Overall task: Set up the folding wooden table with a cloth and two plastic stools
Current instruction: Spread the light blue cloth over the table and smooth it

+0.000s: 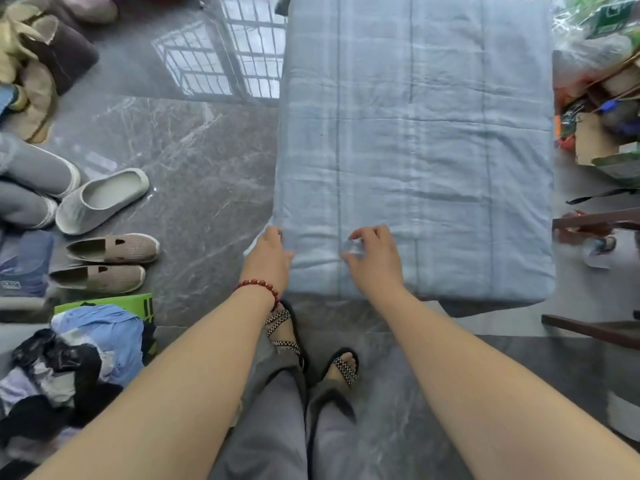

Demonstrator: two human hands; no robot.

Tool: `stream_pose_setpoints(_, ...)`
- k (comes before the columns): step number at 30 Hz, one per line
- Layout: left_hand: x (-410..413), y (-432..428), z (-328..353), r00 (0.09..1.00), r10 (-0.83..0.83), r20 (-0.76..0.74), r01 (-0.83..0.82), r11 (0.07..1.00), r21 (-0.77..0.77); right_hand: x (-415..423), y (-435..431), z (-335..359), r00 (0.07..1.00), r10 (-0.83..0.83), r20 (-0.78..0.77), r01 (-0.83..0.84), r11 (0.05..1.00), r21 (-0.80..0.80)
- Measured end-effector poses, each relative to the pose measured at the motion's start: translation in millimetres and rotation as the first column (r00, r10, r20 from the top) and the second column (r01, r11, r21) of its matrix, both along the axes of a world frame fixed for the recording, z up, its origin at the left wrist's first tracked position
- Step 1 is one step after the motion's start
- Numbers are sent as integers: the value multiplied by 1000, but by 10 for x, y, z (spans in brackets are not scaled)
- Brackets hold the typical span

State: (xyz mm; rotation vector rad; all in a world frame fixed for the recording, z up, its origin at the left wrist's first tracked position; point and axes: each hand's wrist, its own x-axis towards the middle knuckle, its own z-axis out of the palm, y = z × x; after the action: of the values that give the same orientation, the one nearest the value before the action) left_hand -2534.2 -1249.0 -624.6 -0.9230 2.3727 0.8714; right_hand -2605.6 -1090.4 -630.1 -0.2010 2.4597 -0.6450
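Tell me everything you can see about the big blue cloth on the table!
The pale blue checked cloth looks like soft, thin cotton, with faint stripes and fold creases. It lies flat, covering the whole tabletop, so no wood shows, and it droops over the near edge. The left hand holds its near-left corner. The right hand pinches the fabric near the front edge, bunching up a small pucker. Nothing else lies on it.

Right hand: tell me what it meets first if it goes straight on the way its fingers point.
Only the blue cloth; the right hand already pinches it, and the spread surface ahead looks bare, though depth is unclear.
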Motion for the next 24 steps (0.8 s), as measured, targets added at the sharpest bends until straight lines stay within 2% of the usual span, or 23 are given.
stream_pose_setpoints(8, 419, 197, -109, 994, 103, 42, -101, 994, -35, 443, 261, -20, 987, 127, -103, -131, 991, -27)
stream_pose_setpoints(15, 544, 185, -210, 897, 434, -84, -426, 900, 95, 663, 274, -78, 987, 65, -145, -72, 996, -44)
stream_pose_setpoints(17, 548, 130, -192, 901, 424, -94, -417, 905, 86, 708, 265, -83, 985, 67, -159, -75, 996, -45)
stream_pose_setpoints(21, 505, 41, -118, 963, 258, -72, -257, 966, 21, 691, 213, -54, 978, 110, -175, -110, 994, 6)
stream_pose_setpoints(24, 465, 18, -57, 958, 256, -129, -257, 966, 13, 650, 127, 5, 978, 98, -182, -103, 994, -19)
